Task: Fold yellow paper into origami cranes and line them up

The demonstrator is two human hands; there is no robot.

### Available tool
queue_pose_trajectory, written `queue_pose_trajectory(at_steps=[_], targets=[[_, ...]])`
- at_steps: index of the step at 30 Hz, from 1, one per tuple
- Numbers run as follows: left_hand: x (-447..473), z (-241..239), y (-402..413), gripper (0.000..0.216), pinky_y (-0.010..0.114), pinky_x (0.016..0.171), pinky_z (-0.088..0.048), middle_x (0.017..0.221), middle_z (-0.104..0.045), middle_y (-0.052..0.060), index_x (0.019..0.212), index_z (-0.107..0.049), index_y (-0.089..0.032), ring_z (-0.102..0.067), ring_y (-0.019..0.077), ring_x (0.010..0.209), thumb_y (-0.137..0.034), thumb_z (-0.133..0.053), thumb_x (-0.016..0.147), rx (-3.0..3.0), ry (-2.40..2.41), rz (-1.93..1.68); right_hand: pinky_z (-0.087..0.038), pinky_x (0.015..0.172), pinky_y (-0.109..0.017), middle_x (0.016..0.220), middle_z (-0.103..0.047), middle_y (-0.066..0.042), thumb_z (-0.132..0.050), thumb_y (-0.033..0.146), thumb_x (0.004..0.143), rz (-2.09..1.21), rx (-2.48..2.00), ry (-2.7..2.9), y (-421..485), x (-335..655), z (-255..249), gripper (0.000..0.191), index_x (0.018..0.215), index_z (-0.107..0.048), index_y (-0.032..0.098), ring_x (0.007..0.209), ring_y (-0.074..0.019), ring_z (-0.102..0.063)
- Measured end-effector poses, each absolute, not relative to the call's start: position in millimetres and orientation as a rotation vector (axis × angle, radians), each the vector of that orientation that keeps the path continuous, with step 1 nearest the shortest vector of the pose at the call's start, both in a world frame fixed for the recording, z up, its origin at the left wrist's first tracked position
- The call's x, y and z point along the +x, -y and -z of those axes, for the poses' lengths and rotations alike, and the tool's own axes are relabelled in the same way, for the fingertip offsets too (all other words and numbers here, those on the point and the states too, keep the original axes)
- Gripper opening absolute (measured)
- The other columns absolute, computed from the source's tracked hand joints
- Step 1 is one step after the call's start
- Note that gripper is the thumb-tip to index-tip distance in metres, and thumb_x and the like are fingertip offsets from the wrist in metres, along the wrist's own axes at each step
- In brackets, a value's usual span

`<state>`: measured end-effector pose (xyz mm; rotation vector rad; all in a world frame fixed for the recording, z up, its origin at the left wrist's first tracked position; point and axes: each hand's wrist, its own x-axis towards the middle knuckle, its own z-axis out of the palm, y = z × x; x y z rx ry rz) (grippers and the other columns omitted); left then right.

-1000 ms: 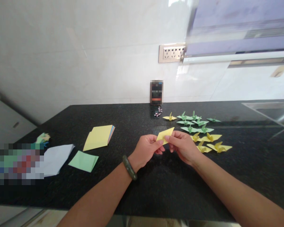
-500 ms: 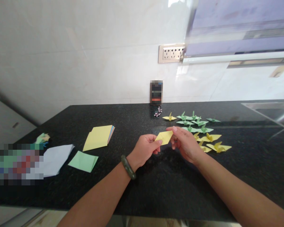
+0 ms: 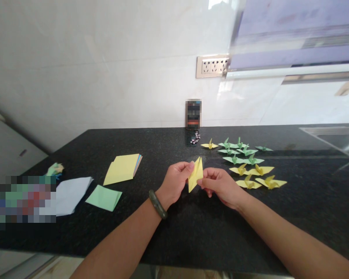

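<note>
A folded yellow paper piece (image 3: 196,174) stands upright between my two hands above the black countertop (image 3: 192,228). My left hand (image 3: 177,181), with a dark bangle at the wrist, pinches its left edge. My right hand (image 3: 221,186) pinches its right edge with thumb and fingers closed. Several finished paper cranes lie to the right: green ones (image 3: 238,151) farther back and yellow ones (image 3: 256,176) nearer.
A stack of coloured paper squares (image 3: 122,169) with yellow on top lies left of my hands. A folded green sheet (image 3: 104,197) and a white sheet (image 3: 71,190) lie farther left. A small dark box (image 3: 193,114) stands at the wall. A sink (image 3: 337,139) is at the far right.
The yellow paper piece has turned from lying flat and pointing right to standing upright. Both hands shifted their pinch to its side edges and came closer together.
</note>
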<state>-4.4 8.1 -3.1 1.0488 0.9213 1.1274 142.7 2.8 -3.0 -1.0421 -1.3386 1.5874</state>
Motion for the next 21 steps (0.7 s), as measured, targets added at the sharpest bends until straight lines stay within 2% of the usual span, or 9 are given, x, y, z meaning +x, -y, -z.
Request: queue_pose_trajectory(at_steps=[2, 7, 13, 21], targets=[[-3.5, 2.2, -6.7, 0.038, 0.021, 0.051, -0.038, 0.055, -0.053, -0.002, 0.067, -0.059, -0.012, -0.046, 0.0073, 0.05, -0.05, -0.058, 0.07, 1.047, -0.878, -1.088, -0.032, 0.038, -0.018, 0.048, -0.051, 0.005, -0.068, 0.027, 0.063, -1.562, -1.03, 1.278, -2.9, 142.3, 3.6, 0.023, 0.054, -0.051, 0.015, 0.037, -0.0036, -0.038], [-2.8, 0.6, -5.9, 0.032, 0.022, 0.06, -0.044, 0.063, -0.059, 0.001, 0.068, -0.062, -0.011, -0.053, 0.0082, 0.057, -0.043, -0.066, 0.065, 1.054, -0.912, -1.073, -0.033, 0.04, -0.018, 0.049, -0.053, 0.005, -0.072, 0.031, 0.061, -1.45, -1.063, 1.321, -5.0, 144.2, 2.8, 0.024, 0.056, -0.054, 0.014, 0.039, -0.0045, -0.041], [-3.4, -0.3, -7.5, 0.028, 0.021, 0.055, -0.044, 0.065, -0.06, 0.002, 0.069, -0.061, -0.01, -0.053, 0.0073, 0.052, -0.038, -0.066, 0.065, 0.971, -0.987, -1.128, -0.039, 0.045, -0.02, 0.059, -0.057, 0.002, -0.066, 0.035, 0.068, -1.372, -1.03, 1.37, -9.0, 148.3, 3.7, 0.021, 0.072, -0.062, 0.015, 0.046, -0.0057, -0.044], [-2.9, 2.1, -8.4, 0.027, 0.021, 0.053, -0.042, 0.061, -0.06, 0.003, 0.066, -0.06, -0.01, -0.052, 0.0075, 0.052, -0.037, -0.063, 0.069, 1.033, -1.0, -1.119, -0.039, 0.046, -0.021, 0.059, -0.057, 0.001, -0.065, 0.036, 0.069, -1.371, -1.023, 1.377, -8.6, 148.4, 2.3, 0.022, 0.071, -0.062, 0.014, 0.047, -0.0066, -0.045]])
